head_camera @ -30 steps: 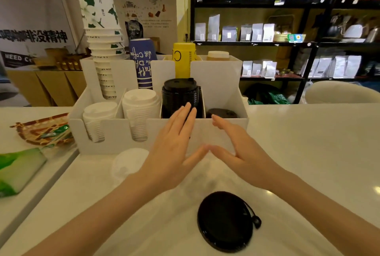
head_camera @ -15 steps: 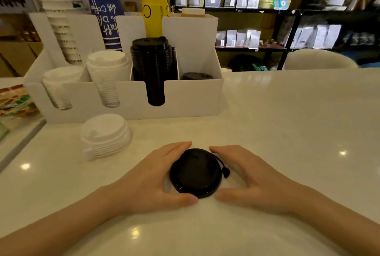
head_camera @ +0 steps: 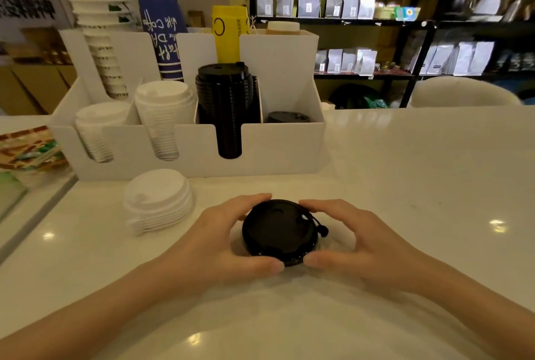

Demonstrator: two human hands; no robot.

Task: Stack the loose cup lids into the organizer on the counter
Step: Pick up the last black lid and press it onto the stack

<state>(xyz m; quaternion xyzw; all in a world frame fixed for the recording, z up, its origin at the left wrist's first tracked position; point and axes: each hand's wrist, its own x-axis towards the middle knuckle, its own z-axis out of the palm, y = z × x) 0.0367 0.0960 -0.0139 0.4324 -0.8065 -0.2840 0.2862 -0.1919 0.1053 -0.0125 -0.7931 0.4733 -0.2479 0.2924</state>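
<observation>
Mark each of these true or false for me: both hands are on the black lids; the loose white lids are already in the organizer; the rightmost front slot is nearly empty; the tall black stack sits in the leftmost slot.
1. Both the left hand and right hand cup the loose black lids: true.
2. The loose white lids are in the organizer: false, they lie on the counter in front of it.
3. Rightmost front slot nearly empty: true, only a low black lid shows.
4. The tall black stack is leftmost: false, third from left.
</observation>
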